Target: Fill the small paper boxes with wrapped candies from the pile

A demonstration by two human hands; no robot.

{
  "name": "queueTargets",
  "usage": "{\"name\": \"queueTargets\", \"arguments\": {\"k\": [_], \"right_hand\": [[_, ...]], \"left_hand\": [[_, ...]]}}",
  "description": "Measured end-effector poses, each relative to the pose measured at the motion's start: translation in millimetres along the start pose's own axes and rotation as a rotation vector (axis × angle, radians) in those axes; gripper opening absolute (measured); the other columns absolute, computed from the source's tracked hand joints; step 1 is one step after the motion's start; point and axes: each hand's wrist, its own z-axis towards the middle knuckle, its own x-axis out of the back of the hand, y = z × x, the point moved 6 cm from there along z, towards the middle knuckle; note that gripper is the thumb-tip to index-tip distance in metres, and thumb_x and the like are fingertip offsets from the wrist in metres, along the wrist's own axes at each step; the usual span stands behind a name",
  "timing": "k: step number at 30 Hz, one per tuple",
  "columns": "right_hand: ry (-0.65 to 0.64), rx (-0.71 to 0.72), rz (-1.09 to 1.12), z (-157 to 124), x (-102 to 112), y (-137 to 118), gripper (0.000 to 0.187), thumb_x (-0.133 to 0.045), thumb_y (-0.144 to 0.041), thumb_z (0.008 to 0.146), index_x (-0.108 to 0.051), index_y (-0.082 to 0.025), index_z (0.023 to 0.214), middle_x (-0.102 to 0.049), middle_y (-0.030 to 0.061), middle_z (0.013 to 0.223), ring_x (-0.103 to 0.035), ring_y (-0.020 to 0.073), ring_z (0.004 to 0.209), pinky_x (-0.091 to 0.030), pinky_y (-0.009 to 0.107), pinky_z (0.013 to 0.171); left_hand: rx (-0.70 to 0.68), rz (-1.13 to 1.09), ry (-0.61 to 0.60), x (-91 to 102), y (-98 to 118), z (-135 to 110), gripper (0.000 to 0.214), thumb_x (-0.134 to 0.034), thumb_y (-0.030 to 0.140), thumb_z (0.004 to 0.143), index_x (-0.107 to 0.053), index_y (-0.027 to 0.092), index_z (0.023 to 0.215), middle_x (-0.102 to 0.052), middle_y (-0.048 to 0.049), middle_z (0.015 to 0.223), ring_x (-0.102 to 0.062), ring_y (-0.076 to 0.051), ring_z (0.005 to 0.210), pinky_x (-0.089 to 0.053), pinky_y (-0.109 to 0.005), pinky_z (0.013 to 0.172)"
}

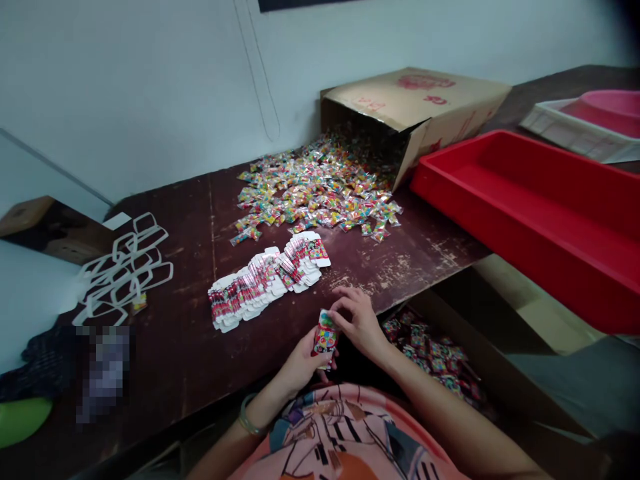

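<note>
My left hand [303, 360] is closed around a small printed candy box [325, 339], held upright over the table's front edge. At the top of that box, the thumb and forefinger of my right hand [354, 319] pinch its edge, the other fingers loosely curled. Something green and blue shows at the box's upper end; whether it is print or a candy packet I cannot tell. Beyond my hands lies an overlapping row of flat printed boxes [265, 283] with white flaps. Farther back spreads a heap of clear-wrapped colourful candy packets [320, 190].
A cardboard carton [415, 100] lies open toward the candy heap. The red tray [525, 233] juts over the table's right side. Filled boxes [430, 350] sit in a carton below the edge. White plastic loops [125, 267] and a wooden block [55, 230] are left.
</note>
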Motion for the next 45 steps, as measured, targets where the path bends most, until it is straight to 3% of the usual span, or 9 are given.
{"name": "queueTargets", "arguments": {"k": [13, 20, 26, 30, 32, 35, 39, 42, 45], "right_hand": [[0.143, -0.039, 0.117, 0, 7, -4, 0.016, -0.058, -0.032, 0.086, -0.058, -0.020, 0.075, -0.061, 0.0099, 0.120, -0.049, 0.0268, 0.118, -0.027, 0.046, 0.102], [-0.091, -0.065, 0.158, -17, -12, -9, 0.019, -0.051, -0.030, 0.091, -0.064, -0.021, 0.080, -0.058, 0.0081, 0.126, -0.049, 0.0244, 0.118, -0.033, 0.046, 0.101], [-0.337, 0.148, 0.051, -26, -9, -25, 0.021, -0.050, -0.029, 0.092, -0.070, -0.026, 0.088, -0.044, 0.0040, 0.141, -0.039, 0.0262, 0.128, -0.022, 0.052, 0.109], [-0.120, -0.228, 0.559, -30, -2, 3, 0.020, -0.054, -0.034, 0.089, -0.065, -0.024, 0.103, -0.058, 0.0077, 0.117, -0.060, 0.0168, 0.089, -0.051, 0.033, 0.080], [-0.192, -0.460, 0.861, -34, -17, 16, 0.026, -0.063, -0.034, 0.082, -0.062, -0.022, 0.105, -0.063, 0.0039, 0.093, -0.057, 0.0111, 0.064, -0.051, 0.023, 0.058], [-0.411, -0.607, 1.083, -37, -36, 14, 0.034, -0.075, -0.030, 0.068, -0.063, -0.019, 0.098, -0.063, 0.0008, 0.083, -0.056, 0.0090, 0.061, -0.048, 0.018, 0.051], [-0.495, -0.400, 0.855, -25, -28, -1, 0.023, -0.073, -0.032, 0.071, -0.069, -0.018, 0.088, -0.063, 0.0013, 0.085, -0.059, 0.0111, 0.068, -0.050, 0.020, 0.054], [-0.484, -0.091, 0.591, -16, -12, -20, 0.021, -0.059, -0.034, 0.086, -0.073, -0.022, 0.095, -0.065, 0.0043, 0.097, -0.062, 0.0157, 0.086, -0.052, 0.029, 0.077], [-0.451, 0.007, 0.512, -11, -4, -25, 0.026, -0.053, -0.036, 0.091, -0.071, -0.024, 0.105, -0.067, 0.0049, 0.101, -0.063, 0.0173, 0.094, -0.050, 0.031, 0.084]], "left_hand": [[0.002, 0.004, -0.005, -3.0, 6, -2, 0.059, -0.064, 0.021, 0.070, -0.043, 0.016, 0.125, -0.059, -0.0031, 0.085, -0.058, -0.015, 0.068, -0.046, -0.019, 0.044], [-0.042, 0.029, 0.053, 4.6, 10, -1, 0.057, -0.067, 0.026, 0.072, -0.046, 0.017, 0.124, -0.057, -0.0027, 0.087, -0.058, -0.015, 0.071, -0.046, -0.019, 0.046], [-0.057, 0.106, 0.113, 10.0, 5, -3, 0.061, -0.043, 0.065, 0.083, -0.065, 0.010, 0.096, -0.060, -0.0048, 0.073, -0.055, -0.015, 0.063, -0.046, -0.023, 0.046], [-0.001, -0.029, 0.099, 9.2, 3, -2, 0.062, -0.041, 0.063, 0.085, -0.065, 0.008, 0.102, -0.065, -0.0089, 0.076, -0.060, -0.020, 0.068, -0.045, -0.024, 0.046], [-0.001, -0.038, 0.082, 6.9, 7, -2, 0.057, -0.047, 0.057, 0.083, -0.062, 0.008, 0.107, -0.066, -0.0099, 0.081, -0.061, -0.021, 0.072, -0.045, -0.023, 0.047], [-0.045, 0.057, 0.048, 3.5, 16, -3, 0.046, -0.055, 0.046, 0.080, -0.062, 0.011, 0.109, -0.066, -0.0086, 0.087, -0.059, -0.019, 0.077, -0.048, -0.023, 0.053], [-0.132, 0.207, 0.010, 2.8, 24, -3, 0.031, -0.058, 0.034, 0.078, -0.065, 0.013, 0.099, -0.064, -0.0056, 0.088, -0.055, -0.017, 0.077, -0.047, -0.021, 0.057], [-0.089, 0.087, 0.075, 9.6, 20, -1, 0.030, -0.056, 0.034, 0.079, -0.064, 0.013, 0.098, -0.063, -0.0063, 0.086, -0.056, -0.018, 0.077, -0.049, -0.023, 0.056], [-0.079, -0.018, 0.060, 9.5, 20, 2, 0.035, -0.054, 0.037, 0.080, -0.064, 0.013, 0.103, -0.064, -0.0083, 0.089, -0.058, -0.022, 0.084, -0.050, -0.026, 0.057]]}}
